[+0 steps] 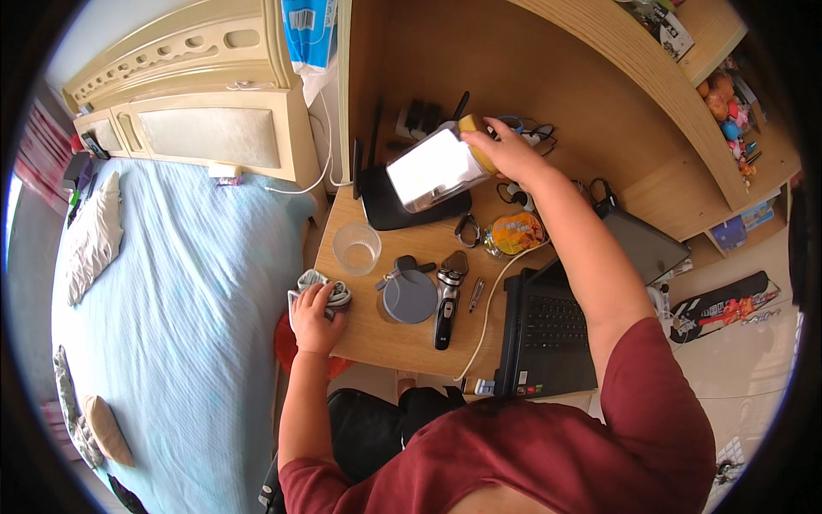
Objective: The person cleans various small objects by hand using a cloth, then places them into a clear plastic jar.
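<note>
At the back of the wooden desk (pixel 372 344), my right hand (pixel 507 151) grips the yellow lid of a jar (pixel 433 170). The jar is tilted over a black router (pixel 385 215), its side whitened by glare; whether it touches the router I cannot tell. On the desk's left edge my left hand (pixel 316 321) rests on a crumpled grey-and-white cloth (pixel 334 295), partly hidden by the fingers. Near that hand stand a clear ribbed cup (pixel 357 249) and a cup with a grey lid (pixel 409 297). An electric shaver (pixel 446 308) lies to their right.
Nail clippers (pixel 476 294), a dark wristband (pixel 467 230) and an orange food package (pixel 514 232) lie on the desk. A white cable (pixel 487 315) runs beside an open laptop (pixel 552 315). The bed (pixel 205 308) flanks the left side; shelves (pixel 713 38) rise at right.
</note>
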{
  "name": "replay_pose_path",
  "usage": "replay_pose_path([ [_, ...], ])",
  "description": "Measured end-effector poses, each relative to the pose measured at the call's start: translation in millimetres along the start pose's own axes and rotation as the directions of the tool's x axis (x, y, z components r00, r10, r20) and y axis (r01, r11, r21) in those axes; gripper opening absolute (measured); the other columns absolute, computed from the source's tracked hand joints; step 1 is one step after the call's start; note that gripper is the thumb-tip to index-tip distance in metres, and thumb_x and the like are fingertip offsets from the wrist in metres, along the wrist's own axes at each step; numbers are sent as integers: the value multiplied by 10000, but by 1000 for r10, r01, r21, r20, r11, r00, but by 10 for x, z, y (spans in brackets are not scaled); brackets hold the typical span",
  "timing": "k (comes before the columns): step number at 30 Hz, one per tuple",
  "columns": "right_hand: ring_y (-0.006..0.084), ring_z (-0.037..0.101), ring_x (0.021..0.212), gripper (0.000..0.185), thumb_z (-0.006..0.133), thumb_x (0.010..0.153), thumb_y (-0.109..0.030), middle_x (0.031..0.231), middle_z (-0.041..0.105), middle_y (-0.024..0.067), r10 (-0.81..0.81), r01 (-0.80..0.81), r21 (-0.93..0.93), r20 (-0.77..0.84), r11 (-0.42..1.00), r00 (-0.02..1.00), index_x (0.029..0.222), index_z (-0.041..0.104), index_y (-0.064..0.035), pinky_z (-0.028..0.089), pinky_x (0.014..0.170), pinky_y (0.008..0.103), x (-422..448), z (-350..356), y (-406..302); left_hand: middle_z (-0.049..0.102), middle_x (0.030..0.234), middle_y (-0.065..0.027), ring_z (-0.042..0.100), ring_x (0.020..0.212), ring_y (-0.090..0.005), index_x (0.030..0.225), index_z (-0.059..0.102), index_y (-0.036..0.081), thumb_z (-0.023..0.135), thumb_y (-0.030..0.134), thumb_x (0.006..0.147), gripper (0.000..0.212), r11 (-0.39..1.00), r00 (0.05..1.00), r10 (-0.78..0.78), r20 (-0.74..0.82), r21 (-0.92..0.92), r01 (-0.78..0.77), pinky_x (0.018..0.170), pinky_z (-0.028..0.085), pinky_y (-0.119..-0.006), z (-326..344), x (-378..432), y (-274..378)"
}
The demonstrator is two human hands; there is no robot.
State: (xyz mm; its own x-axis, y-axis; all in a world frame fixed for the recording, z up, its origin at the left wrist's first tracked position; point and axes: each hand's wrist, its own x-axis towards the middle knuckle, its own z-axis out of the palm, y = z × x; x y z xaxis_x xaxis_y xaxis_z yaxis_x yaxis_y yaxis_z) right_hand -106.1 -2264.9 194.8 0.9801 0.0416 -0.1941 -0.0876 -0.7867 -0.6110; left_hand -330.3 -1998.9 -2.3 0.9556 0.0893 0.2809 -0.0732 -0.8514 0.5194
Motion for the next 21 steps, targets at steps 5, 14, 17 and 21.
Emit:
replay_pose_path([
  [5,142,508,817,701,481,733,-538,1104,486,87,78,-106,253,120,962,990,1276,328,-120,436,569,237,-161,-333,168,557,983,-118,547,901,-235,1030,534,16,503,62,729,306,357,804,-581,129,-847,394,837,418,-335,-253,-311,-72],
  [14,173,486,887,796,586,701,-468,1067,478,124,-216,155,558,45,815,975,1300,266,-53,445,656,268,-1144,-860,291,459,1091,-237,540,927,-362,938,578,-65,446,747,604,888,-282,854,146,500,-806,520,799,461,-441,-901,-1521,973],
  [17,211,435,1019,790,623,699,-378,1126,438,122,-409,375,506,-46,777,911,1308,247,-43,425,773,311,-1649,-1134,618,471,1110,-207,533,952,-305,968,580,-53,441,642,729,748,-325,764,388,515,-699,637,861,411,-395,-603,-1613,1424],
  [21,249,366,1133,834,686,602,-268,1217,349,147,-602,572,250,56,781,797,1294,281,-40,339,912,326,-2900,-1502,1059,369,1260,-177,320,1191,-238,1351,111,64,636,242,747,820,-26,682,373,629,-727,686,981,246,-335,-390,-1494,2379],
])
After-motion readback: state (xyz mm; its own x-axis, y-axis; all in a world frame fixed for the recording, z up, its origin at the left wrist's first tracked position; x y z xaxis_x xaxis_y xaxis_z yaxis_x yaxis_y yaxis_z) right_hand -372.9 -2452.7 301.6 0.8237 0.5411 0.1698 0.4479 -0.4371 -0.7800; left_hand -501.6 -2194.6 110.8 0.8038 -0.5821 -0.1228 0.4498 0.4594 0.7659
